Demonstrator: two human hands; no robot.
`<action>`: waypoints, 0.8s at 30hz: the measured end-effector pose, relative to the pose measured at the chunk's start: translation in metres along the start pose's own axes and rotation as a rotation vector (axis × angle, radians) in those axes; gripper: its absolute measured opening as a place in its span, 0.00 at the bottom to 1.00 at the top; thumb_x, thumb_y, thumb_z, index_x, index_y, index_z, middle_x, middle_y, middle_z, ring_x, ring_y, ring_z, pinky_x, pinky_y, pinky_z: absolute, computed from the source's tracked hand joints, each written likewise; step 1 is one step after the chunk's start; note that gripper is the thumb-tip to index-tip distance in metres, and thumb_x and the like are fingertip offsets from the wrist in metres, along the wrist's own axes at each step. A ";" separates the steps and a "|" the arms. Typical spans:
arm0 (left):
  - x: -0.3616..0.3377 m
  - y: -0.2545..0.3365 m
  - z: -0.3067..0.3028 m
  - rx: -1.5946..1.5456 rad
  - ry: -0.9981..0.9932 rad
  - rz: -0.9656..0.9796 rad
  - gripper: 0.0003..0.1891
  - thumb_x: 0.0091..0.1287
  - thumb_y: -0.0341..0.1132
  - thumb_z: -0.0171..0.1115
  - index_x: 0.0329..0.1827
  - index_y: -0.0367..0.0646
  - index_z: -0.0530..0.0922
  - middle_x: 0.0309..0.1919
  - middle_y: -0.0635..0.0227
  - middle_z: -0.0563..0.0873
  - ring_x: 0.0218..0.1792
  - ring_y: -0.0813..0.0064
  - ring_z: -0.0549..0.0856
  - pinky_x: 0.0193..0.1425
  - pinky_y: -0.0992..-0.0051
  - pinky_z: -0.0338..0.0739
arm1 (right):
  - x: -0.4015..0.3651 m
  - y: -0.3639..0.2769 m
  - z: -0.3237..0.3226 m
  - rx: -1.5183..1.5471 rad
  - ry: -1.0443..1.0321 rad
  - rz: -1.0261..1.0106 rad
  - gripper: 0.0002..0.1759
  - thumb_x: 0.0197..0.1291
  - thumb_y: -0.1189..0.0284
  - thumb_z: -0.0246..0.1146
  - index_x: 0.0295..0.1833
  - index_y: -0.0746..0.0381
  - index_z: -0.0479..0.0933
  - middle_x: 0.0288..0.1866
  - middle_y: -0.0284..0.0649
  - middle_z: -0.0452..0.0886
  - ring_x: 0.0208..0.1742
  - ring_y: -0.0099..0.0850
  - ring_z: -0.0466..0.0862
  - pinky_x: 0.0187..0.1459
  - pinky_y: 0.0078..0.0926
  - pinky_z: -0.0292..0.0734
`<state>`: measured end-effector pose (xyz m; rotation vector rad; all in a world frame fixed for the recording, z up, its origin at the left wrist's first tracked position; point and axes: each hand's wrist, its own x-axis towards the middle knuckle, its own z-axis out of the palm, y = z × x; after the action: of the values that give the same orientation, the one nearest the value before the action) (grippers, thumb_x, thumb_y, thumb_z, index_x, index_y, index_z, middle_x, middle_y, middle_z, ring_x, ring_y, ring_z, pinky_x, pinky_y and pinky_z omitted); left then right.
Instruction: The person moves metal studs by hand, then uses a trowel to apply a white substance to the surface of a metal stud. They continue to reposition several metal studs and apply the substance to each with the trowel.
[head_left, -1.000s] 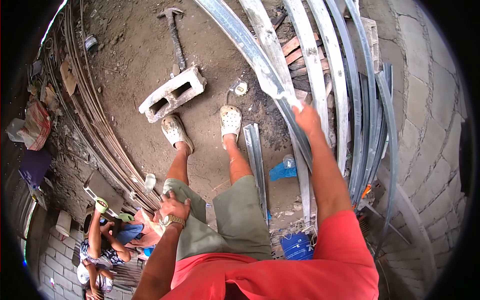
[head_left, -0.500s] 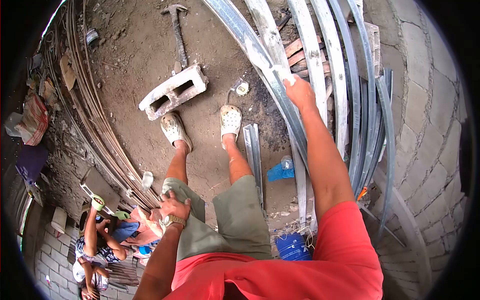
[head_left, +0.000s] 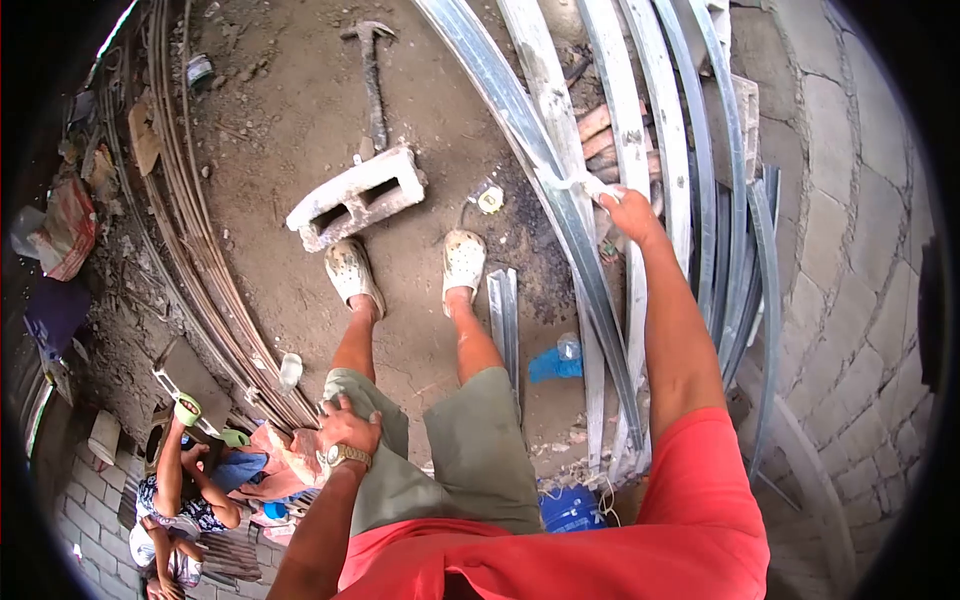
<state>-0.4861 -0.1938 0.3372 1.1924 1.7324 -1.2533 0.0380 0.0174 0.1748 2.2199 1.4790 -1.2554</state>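
Observation:
My right hand point(head_left: 630, 213) is closed around a small white tool point(head_left: 592, 187) that looks like a paintbrush; its exact kind is hard to make out. The tool's tip touches a long grey metal channel point(head_left: 480, 75), which runs from the top of the view down to the right of my legs. More metal channels point(head_left: 628, 110) lie alongside it, some pale, some grey. Fingers spread, my left hand point(head_left: 350, 425) rests on the thigh of my green shorts point(head_left: 395, 470) and holds nothing.
In front of my feet is a hollow concrete block point(head_left: 360, 200), with a hammer point(head_left: 374, 85) beyond it. A tape measure point(head_left: 490, 199) lies near my shoe. Long thin rods point(head_left: 185, 215) run along the left. Another person point(head_left: 180, 490) is at lower left. A blue container point(head_left: 572, 508) stands behind.
My right hand has moved down along the metal channel and slightly to the right with the white tool. My left hand stays on my thigh. The camera view has shifted slightly.

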 end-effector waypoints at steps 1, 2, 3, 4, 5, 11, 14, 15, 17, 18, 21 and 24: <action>-0.001 0.000 0.000 0.014 0.007 -0.003 0.42 0.58 0.60 0.62 0.70 0.42 0.66 0.63 0.50 0.72 0.61 0.50 0.75 0.61 0.49 0.72 | 0.011 -0.020 -0.002 -0.041 0.044 -0.006 0.32 0.58 0.52 0.61 0.58 0.68 0.76 0.50 0.60 0.81 0.55 0.52 0.80 0.57 0.41 0.74; -0.001 0.000 -0.001 0.026 0.019 -0.005 0.42 0.58 0.60 0.62 0.70 0.42 0.66 0.63 0.50 0.72 0.61 0.50 0.75 0.62 0.50 0.72 | 0.022 -0.041 -0.003 -0.082 0.095 -0.011 0.31 0.59 0.52 0.60 0.57 0.68 0.77 0.50 0.61 0.81 0.54 0.53 0.80 0.56 0.42 0.74; 0.000 -0.002 0.004 0.021 0.041 0.004 0.42 0.57 0.59 0.64 0.69 0.41 0.67 0.65 0.48 0.71 0.61 0.50 0.75 0.62 0.53 0.73 | 0.032 -0.057 0.000 -0.074 0.153 0.002 0.31 0.59 0.52 0.60 0.56 0.67 0.77 0.50 0.61 0.81 0.54 0.53 0.80 0.56 0.44 0.74; 0.002 -0.002 0.006 0.004 0.045 -0.001 0.42 0.57 0.59 0.64 0.69 0.41 0.67 0.65 0.48 0.71 0.61 0.50 0.75 0.62 0.55 0.73 | 0.039 -0.071 0.005 -0.066 0.208 0.020 0.30 0.59 0.52 0.60 0.56 0.67 0.78 0.49 0.61 0.81 0.54 0.54 0.80 0.55 0.45 0.74; 0.003 -0.004 0.009 -0.011 0.043 -0.005 0.42 0.56 0.59 0.64 0.69 0.41 0.67 0.64 0.47 0.71 0.61 0.50 0.75 0.62 0.56 0.73 | 0.043 -0.086 0.010 -0.060 0.257 0.041 0.29 0.59 0.53 0.59 0.55 0.67 0.78 0.49 0.61 0.81 0.53 0.54 0.80 0.55 0.46 0.74; -0.008 -0.023 -0.009 -0.195 0.086 -0.020 0.44 0.56 0.59 0.65 0.69 0.39 0.66 0.64 0.47 0.70 0.62 0.49 0.73 0.63 0.59 0.72 | -0.080 -0.102 0.064 0.287 0.249 -0.056 0.23 0.60 0.58 0.63 0.52 0.65 0.79 0.43 0.59 0.83 0.49 0.56 0.82 0.48 0.45 0.77; -0.020 -0.050 -0.042 -0.375 0.252 -0.025 0.45 0.57 0.60 0.64 0.71 0.39 0.64 0.65 0.47 0.69 0.65 0.48 0.70 0.66 0.57 0.70 | -0.174 -0.087 0.072 0.219 0.261 -0.039 0.24 0.60 0.58 0.62 0.55 0.64 0.77 0.49 0.59 0.81 0.52 0.56 0.80 0.52 0.45 0.76; -0.023 -0.064 -0.051 -0.450 0.364 -0.024 0.44 0.57 0.59 0.64 0.71 0.39 0.64 0.66 0.47 0.68 0.65 0.47 0.69 0.66 0.57 0.69 | -0.204 -0.093 0.064 0.226 0.215 0.083 0.25 0.60 0.57 0.62 0.54 0.67 0.78 0.47 0.60 0.81 0.52 0.56 0.80 0.52 0.44 0.76; -0.010 -0.098 -0.053 -0.654 0.618 -0.012 0.43 0.58 0.55 0.67 0.70 0.36 0.64 0.66 0.44 0.69 0.65 0.45 0.69 0.67 0.56 0.67 | -0.250 -0.069 0.067 0.288 0.189 0.091 0.23 0.61 0.56 0.61 0.46 0.68 0.80 0.41 0.62 0.81 0.48 0.59 0.80 0.48 0.47 0.75; -0.011 -0.116 -0.065 -0.712 0.634 -0.026 0.42 0.58 0.53 0.67 0.70 0.35 0.64 0.65 0.43 0.69 0.65 0.45 0.69 0.68 0.56 0.67 | -0.278 -0.069 0.057 0.301 0.169 0.116 0.22 0.63 0.57 0.59 0.41 0.69 0.80 0.39 0.63 0.80 0.45 0.60 0.79 0.45 0.48 0.74; -0.005 -0.167 -0.088 -0.812 0.799 0.029 0.35 0.58 0.44 0.69 0.66 0.37 0.70 0.55 0.42 0.79 0.58 0.46 0.77 0.64 0.58 0.70 | -0.336 -0.052 0.053 0.236 0.234 0.216 0.22 0.64 0.57 0.57 0.38 0.69 0.79 0.38 0.62 0.80 0.44 0.60 0.80 0.43 0.49 0.73; 0.008 -0.223 -0.103 -0.935 0.561 -0.050 0.25 0.59 0.44 0.67 0.57 0.39 0.77 0.45 0.43 0.84 0.49 0.45 0.82 0.57 0.57 0.76 | -0.374 -0.025 0.073 0.155 0.403 0.152 0.21 0.65 0.58 0.56 0.36 0.68 0.78 0.30 0.56 0.81 0.34 0.53 0.83 0.36 0.48 0.75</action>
<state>-0.6993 -0.1193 0.4354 0.9349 2.3419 -0.0035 -0.0751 -0.2616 0.4094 2.7550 1.3358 -0.9431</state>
